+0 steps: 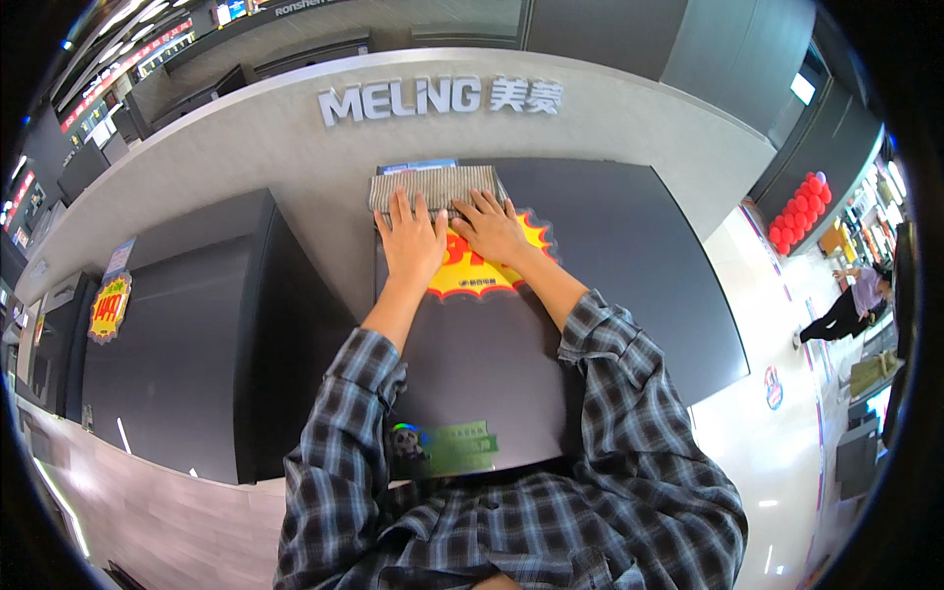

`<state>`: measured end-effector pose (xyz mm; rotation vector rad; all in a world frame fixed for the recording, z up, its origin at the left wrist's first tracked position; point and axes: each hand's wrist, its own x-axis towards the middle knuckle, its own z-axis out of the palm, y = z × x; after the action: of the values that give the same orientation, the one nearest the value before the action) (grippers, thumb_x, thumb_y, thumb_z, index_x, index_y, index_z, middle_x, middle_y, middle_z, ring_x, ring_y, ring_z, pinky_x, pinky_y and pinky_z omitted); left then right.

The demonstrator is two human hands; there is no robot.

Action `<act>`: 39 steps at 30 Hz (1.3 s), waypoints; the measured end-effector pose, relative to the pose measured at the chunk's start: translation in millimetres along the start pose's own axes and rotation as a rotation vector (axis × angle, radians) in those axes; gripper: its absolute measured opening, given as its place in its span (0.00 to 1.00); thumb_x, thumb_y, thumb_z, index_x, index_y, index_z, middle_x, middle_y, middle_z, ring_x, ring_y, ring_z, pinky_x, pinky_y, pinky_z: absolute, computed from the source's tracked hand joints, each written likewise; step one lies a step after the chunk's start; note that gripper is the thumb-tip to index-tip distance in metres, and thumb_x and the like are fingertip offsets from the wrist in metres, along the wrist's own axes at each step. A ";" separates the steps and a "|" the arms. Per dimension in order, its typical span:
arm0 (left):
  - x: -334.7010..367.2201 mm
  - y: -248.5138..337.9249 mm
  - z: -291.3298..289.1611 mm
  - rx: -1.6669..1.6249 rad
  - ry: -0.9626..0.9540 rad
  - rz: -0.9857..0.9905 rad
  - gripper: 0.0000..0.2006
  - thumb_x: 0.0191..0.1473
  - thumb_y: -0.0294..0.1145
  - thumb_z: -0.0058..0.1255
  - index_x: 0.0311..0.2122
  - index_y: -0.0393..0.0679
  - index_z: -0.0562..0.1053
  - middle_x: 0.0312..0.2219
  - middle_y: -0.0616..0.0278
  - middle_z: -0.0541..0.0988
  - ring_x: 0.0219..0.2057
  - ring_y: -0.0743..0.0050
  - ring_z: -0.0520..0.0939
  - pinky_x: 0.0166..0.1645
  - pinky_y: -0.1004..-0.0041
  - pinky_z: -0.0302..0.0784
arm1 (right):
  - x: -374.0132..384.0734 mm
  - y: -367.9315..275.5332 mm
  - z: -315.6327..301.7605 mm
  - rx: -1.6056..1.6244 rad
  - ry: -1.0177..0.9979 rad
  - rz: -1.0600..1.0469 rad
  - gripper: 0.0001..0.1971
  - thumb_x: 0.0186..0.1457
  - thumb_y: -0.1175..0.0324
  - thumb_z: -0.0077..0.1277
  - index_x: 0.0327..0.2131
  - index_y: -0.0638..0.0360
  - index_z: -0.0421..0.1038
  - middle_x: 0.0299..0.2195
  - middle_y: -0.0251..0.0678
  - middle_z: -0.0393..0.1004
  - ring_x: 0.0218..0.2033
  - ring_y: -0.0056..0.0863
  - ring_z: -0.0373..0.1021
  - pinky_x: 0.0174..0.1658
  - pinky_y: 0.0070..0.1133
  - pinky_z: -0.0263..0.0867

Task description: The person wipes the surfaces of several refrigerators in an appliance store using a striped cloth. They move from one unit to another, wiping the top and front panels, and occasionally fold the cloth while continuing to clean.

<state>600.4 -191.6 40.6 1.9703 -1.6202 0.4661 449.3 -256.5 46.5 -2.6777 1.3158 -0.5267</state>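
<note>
A brown-and-cream striped cloth (438, 184) lies folded flat at the far left edge of a dark grey appliance's top (629, 265). My left hand (411, 246) rests palm down, its spread fingers reaching onto the cloth's near part. Beside it, my right hand (494, 232) also lies flat, with fingertips on the cloth's near right edge. Partly hidden under both hands is a yellow-and-red starburst price sign (474, 277). A blue-and-white card (418, 166) peeks out behind the cloth. Near me, a green label (464, 446) with a panda picture sticks to the appliance.
Behind the appliance runs a curved grey partition (639, 118) with raised silver lettering. To the left, across a gap, stands another dark appliance (177, 344) bearing a starburst sign (109, 308). Red balloons (798, 216) and a person (851, 310) are off to the right.
</note>
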 end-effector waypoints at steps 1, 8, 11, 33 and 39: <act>0.3 -0.4 -1.0 0.009 0.017 0.013 0.29 0.61 0.51 0.37 0.58 0.38 0.65 0.62 0.43 0.59 0.65 0.50 0.57 0.65 0.44 0.48 | -9.6 -1.6 -2.0 0.001 0.009 -0.021 0.28 0.62 0.43 0.34 0.62 0.42 0.58 0.65 0.45 0.51 0.67 0.44 0.44 0.66 0.48 0.39; -1.8 2.8 -16.8 -0.238 0.273 0.282 0.13 0.57 0.37 0.46 0.30 0.38 0.76 0.34 0.51 0.79 0.38 0.53 0.78 0.46 0.58 0.71 | -72.7 -11.5 -16.4 -0.049 0.005 -0.070 0.28 0.63 0.44 0.33 0.62 0.43 0.58 0.64 0.44 0.53 0.67 0.44 0.47 0.65 0.47 0.43; -6.8 8.5 -19.5 -0.242 0.154 0.313 0.18 0.57 0.40 0.45 0.22 0.38 0.76 0.24 0.52 0.80 0.29 0.55 0.80 0.33 0.60 0.75 | -91.4 -10.8 -16.7 -0.075 -0.004 -0.076 0.28 0.63 0.44 0.33 0.62 0.43 0.58 0.64 0.45 0.53 0.66 0.45 0.48 0.65 0.47 0.44; -186.3 2.4 -112.1 -0.161 -0.230 0.398 0.25 0.62 0.47 0.39 0.53 0.35 0.69 0.55 0.45 0.70 0.58 0.53 0.69 0.62 0.59 0.61 | -238.2 -64.7 -40.6 -0.085 -0.015 -0.265 0.24 0.62 0.53 0.43 0.59 0.50 0.62 0.60 0.47 0.59 0.62 0.46 0.55 0.62 0.39 0.51; -235.7 5.9 -143.6 -0.146 -0.198 0.419 0.25 0.61 0.47 0.43 0.54 0.36 0.69 0.55 0.45 0.69 0.58 0.53 0.69 0.63 0.58 0.60 | -281.7 -92.0 -44.5 -0.003 0.007 -0.234 0.24 0.58 0.55 0.49 0.56 0.51 0.65 0.56 0.43 0.63 0.57 0.42 0.59 0.58 0.37 0.55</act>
<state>554.0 79.7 19.2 1.6100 -2.1414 0.3018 343.4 23.7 38.3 -2.8522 1.0098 -0.5577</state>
